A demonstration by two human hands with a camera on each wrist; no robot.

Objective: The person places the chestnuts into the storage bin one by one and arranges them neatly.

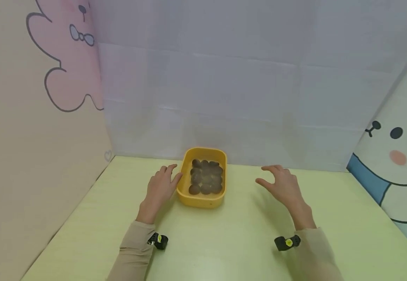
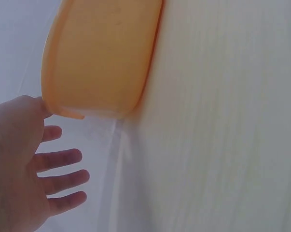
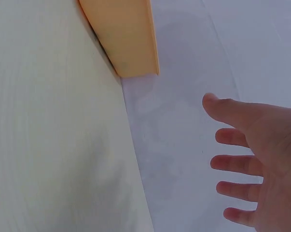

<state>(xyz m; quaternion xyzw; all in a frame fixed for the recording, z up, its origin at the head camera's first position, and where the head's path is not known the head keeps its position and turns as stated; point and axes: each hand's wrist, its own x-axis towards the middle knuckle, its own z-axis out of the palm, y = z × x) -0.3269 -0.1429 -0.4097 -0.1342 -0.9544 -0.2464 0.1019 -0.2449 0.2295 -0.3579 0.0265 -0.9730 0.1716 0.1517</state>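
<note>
A yellow plastic bin (image 1: 200,201) stands upright on the table near the back wall. Inside lie several dark brown, rounded things (image 1: 206,179), set close together in rows. My left hand (image 1: 161,184) is at the bin's left side, its thumb right at the rim and its other fingers spread apart. In the left wrist view, that thumb overlaps the edge of the bin (image 2: 97,58). My right hand (image 1: 285,185) hovers to the right of the bin, apart from it, with thumb and fingers spread and nothing held. The right wrist view shows the bin (image 3: 123,38) beyond the fingertips.
The pale yellow-green table (image 1: 203,242) meets a whitish cloth wall (image 1: 203,97) just behind the bin. Side panels with cartoon animals, a pink one (image 1: 73,78) at left and a white one (image 1: 403,164) at right, bound the table. Each wrist wears a black strap.
</note>
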